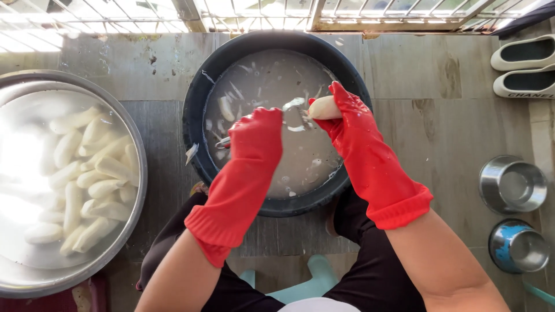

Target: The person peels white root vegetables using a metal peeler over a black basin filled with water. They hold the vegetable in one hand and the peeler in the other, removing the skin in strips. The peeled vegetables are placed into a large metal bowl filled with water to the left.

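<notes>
Over the black basin (196,110) of cloudy water, the right hand (347,112) has its fingers clamped on a pale peeled root (322,108), while the left hand (260,136), closed on a peeler (292,105), should probably scrape gently, blade turned away from the fingers.

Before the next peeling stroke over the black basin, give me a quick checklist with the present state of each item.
1. Right hand in red rubber glove has a grip on the pale peeled root: ok.
2. Left hand in red rubber glove holds a tool against the root: cannot tell, hidden.
3. Work sits over the round black plastic basin of cloudy water: ok.
4. Peel scraps fall inside the basin: not ok, one lies on its rim.
5. Large metal bowl of peeled pieces within reach: ok.
</notes>
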